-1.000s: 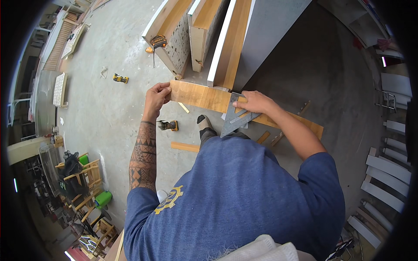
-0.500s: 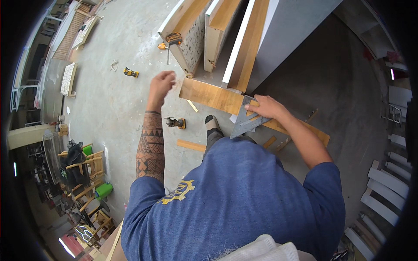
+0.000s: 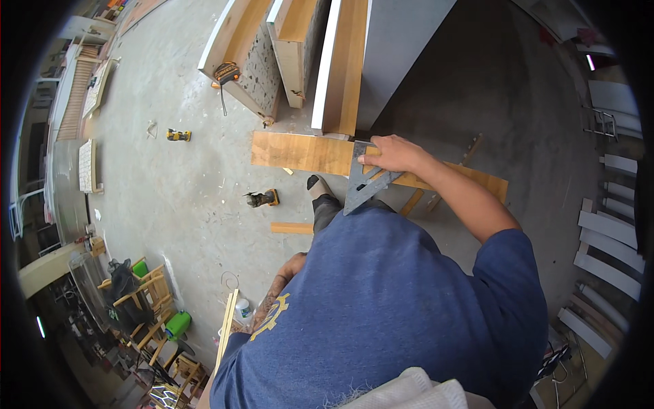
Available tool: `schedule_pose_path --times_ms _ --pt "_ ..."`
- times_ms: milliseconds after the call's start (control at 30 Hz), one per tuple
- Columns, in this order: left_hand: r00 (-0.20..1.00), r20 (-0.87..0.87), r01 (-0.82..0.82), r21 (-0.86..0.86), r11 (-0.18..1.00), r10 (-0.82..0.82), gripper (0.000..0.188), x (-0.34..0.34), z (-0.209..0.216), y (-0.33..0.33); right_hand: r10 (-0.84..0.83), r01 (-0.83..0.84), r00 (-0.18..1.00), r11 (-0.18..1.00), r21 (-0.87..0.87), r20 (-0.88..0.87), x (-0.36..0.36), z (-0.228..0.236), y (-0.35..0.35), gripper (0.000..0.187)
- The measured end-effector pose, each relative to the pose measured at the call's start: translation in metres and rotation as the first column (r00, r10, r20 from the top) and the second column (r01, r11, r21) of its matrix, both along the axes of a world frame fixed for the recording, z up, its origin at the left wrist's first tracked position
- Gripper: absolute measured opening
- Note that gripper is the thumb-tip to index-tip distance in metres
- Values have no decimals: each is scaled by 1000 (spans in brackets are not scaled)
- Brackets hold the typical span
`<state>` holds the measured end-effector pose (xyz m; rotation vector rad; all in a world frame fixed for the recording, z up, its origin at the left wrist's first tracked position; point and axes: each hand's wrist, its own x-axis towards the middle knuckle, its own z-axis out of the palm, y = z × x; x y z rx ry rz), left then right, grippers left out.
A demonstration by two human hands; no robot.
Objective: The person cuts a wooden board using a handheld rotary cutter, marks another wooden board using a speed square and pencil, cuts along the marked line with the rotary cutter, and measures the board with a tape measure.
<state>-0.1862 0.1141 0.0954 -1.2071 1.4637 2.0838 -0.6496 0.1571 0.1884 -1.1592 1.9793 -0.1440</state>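
A long wooden board point(image 3: 300, 151) lies crosswise in front of me. On it rests a grey triangular speed square point(image 3: 355, 183), its lower corner reaching past the board's near edge toward my shirt. My right hand point(image 3: 395, 154) is closed on the square's upper part, thumb on its face, pressing it to the board. My left hand point(image 3: 295, 264) is down against my left side, at the front of my shirt. Its fingers are hidden behind my body, so I cannot see whether it holds anything.
Wood-edged panels point(image 3: 293, 58) stand past the board, with a tape measure point(image 3: 227, 73) on the left one. A yellow-black power tool point(image 3: 263, 198) and another tool point(image 3: 178, 135) lie on the floor. Near my foot is a wood strip point(image 3: 291, 228). A white bottle point(image 3: 243, 309) stands lower left.
My left hand has dropped from beside the board's left end to my side. My right hand stays on the speed square. The whole view has turned slightly, shifting the panels and board leftward.
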Motion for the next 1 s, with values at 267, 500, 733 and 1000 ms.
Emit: schedule_pose_path --times_ms 267,500,733,1000 --pt "949 -26 -315 -38 948 314 35 -32 -43 30 60 -63 997 996 65 47 3 10 -17 82" --pt "961 -39 -276 -65 959 274 33 -45 -56 26 92 -93 996 996 -8 -5 3 -1 -12 76" --pt "977 -16 -211 -123 970 210 31 -41 -57 26 107 -107 994 994 -21 17 4 0 -13 74" --pt "994 49 -89 -185 979 100 30 -21 -54 25 87 -86 996 996 -16 16 0 -8 -15 74"
